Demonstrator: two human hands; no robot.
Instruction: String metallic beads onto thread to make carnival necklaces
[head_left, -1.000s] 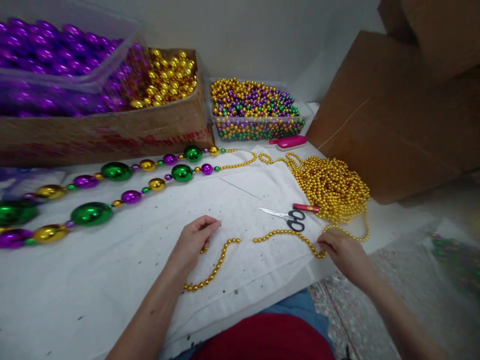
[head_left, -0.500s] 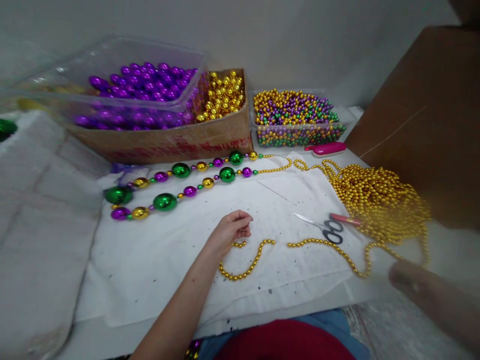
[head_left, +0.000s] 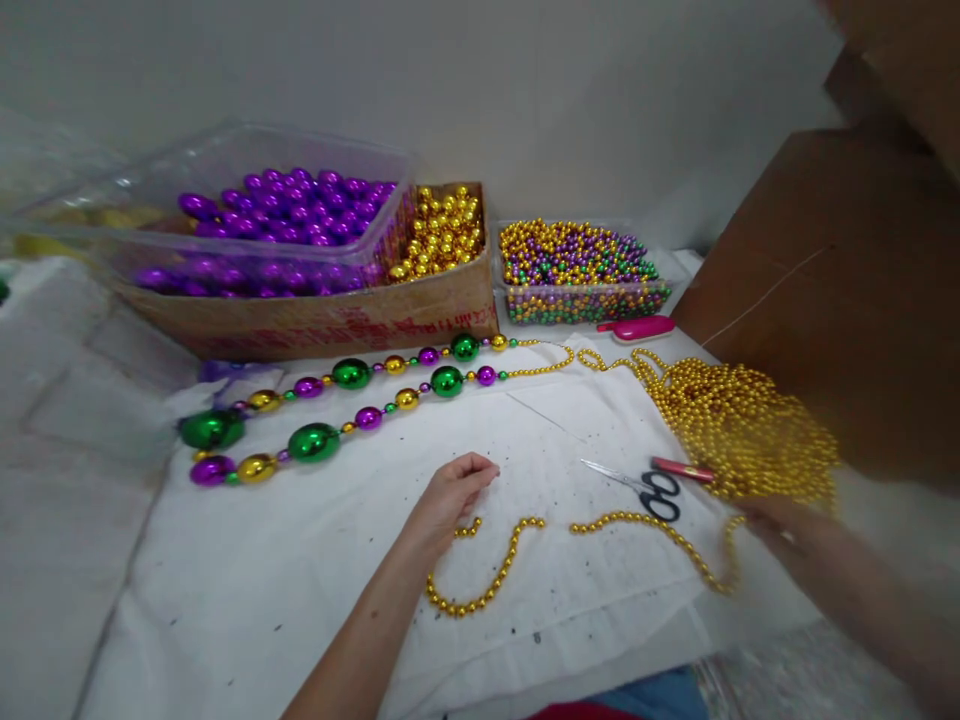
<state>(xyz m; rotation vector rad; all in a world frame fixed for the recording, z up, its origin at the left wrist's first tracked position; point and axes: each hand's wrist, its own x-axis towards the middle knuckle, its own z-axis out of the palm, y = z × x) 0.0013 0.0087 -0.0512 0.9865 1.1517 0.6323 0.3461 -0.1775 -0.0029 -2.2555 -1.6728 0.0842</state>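
My left hand (head_left: 459, 492) is over the white cloth, thumb and fingers pinched together; anything between them is too small to make out. Below its wrist curls a short gold bead strand (head_left: 480, 605). To the right, a longer gold bead strand (head_left: 630, 517) runs in a wave up to my right hand (head_left: 776, 530). Motion blurs that hand; its fingertips meet the strand, but the grip is unclear. Black-handled scissors (head_left: 652, 490) and a red-handled tool (head_left: 682, 469) lie between the hands, nearer the right. A multicoloured bead necklace (head_left: 313, 442) stretches along the cloth's far side.
A gold bead heap (head_left: 750, 425) lies at right beside a brown cardboard box (head_left: 825, 290). Behind are a clear tub of purple beads (head_left: 285, 205), a carton (head_left: 337, 325) with gold beads and a mixed-bead tray (head_left: 577, 290). A pink tool (head_left: 643, 328) lies before the tray.
My right hand has moved left and forward along the gold strand, toward the heap. The left hand stays pinched in nearly the same place. The whole view has tilted up a little.
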